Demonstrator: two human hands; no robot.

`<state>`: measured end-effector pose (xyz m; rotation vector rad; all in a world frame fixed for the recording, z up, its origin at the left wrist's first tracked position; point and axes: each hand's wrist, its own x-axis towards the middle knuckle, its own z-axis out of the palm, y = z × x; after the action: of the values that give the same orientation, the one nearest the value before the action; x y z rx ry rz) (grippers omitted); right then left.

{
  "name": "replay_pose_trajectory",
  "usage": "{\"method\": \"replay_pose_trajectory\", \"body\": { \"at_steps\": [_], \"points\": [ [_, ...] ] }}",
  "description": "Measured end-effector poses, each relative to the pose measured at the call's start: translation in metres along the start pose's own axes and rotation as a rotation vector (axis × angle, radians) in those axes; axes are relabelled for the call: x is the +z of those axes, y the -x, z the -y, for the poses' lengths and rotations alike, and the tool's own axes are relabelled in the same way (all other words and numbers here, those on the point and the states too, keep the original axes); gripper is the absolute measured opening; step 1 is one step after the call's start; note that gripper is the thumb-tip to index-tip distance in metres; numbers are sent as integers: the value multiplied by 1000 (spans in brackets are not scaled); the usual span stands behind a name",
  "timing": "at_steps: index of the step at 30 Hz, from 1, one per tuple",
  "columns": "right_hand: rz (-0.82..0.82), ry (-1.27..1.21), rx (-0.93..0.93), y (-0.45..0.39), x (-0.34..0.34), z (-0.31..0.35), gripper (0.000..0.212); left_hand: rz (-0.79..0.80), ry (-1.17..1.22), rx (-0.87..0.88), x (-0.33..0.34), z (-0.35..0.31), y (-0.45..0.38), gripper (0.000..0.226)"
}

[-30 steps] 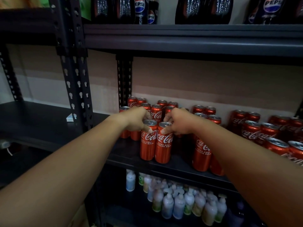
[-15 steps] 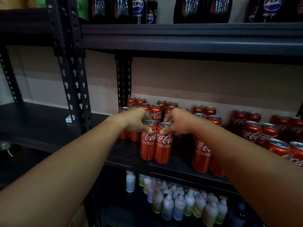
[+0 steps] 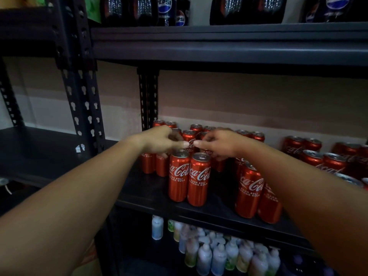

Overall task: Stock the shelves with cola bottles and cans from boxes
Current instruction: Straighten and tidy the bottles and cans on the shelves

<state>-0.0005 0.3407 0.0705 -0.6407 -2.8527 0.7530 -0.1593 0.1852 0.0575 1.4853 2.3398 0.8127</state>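
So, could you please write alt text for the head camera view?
Two hands, left and right, hover just above two upright red Coca-Cola cans at the front of a dark metal shelf, more cans behind.

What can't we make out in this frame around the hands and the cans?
- Head view: whether the left hand and right hand touch or hold anything; the fingertips meet above the two front cans, grip unclear.
- Cans behind the hands: count hidden by the hands.
- Right cans: cut by the right edge and the forearm.
- Cola bottles on the top shelf: cut by the top edge.
- Boxes: not in view.
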Motion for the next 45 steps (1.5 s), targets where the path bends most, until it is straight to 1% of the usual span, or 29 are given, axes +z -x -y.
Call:
{"method": "replay_pose_trajectory", "body": {
  "at_steps": [2, 4, 6, 8, 10, 12, 14, 17, 20, 22, 24, 27, 30, 33, 36, 40, 42, 45],
  "points": [
    [-66, 59, -5, -12, -6, -5, 42, -92, -61, -8, -4, 2, -10, 33],
    [-113, 118, -9, -27, -10, -9, 35, -156, -172, -29, -7, 3, -21, 27],
    [-148, 121, -29, -43, -9, -10, 29, -212, -262, -33, -9, 6, -35, 27],
    [-189, 115, -73, -61, -6, -10, 23, -260, -284, -47, -13, 10, -49, 28],
    [-205, 147, -113, -81, -2, -9, 22, -275, -320, -46, -18, 18, -66, 29],
    [-179, 225, -134, -100, 3, -6, 25, -264, -378, -44, -21, 28, -83, 30],
    [-148, 303, -126, -120, 7, -3, 30, -215, -408, -62, -23, 35, -99, 35],
    [-103, 397, -92, -149, 14, -1, 42, -100, -483, -107, -19, 46, -120, 49],
    [-35, 461, -53, -166, 17, 2, 49, -58, -531, -123, -16, 59, -139, 59],
    [-13, 503, -39, -170, 17, 4, 52, -45, -535, -124, -15, 66, -147, 59],
    [-11, 530, -31, -173, 16, 4, 53, -33, -508, -119, -17, 68, -151, 54],
    [27, 500, -30, -180, 14, 6, 53, -15, -465, -129, -21, 72, -154, 52],
    [49, 478, -41, -187, 14, 13, 48, 2, -515, -133, -29, 75, -153, 51],
    [38, 465, -62, -195, 22, 24, 47, -7, -560, -146, -37, 81, -148, 46],
    [12, 432, -89, -205, 32, 33, 53, 9, -556, -175, -47, 93, -145, 46],
    [-15, 397, -136, -213, 41, 42, 58, 10, -515, -239, -59, 107, -144, 54],
    [-31, 401, -162, -216, 43, 44, 57, 1, -525, -255, -62, 115, -145, 56],
    [-40, 406, -182, -219, 46, 44, 50, -2, -509, -270, -63, 120, -145, 53]
  ]
}}
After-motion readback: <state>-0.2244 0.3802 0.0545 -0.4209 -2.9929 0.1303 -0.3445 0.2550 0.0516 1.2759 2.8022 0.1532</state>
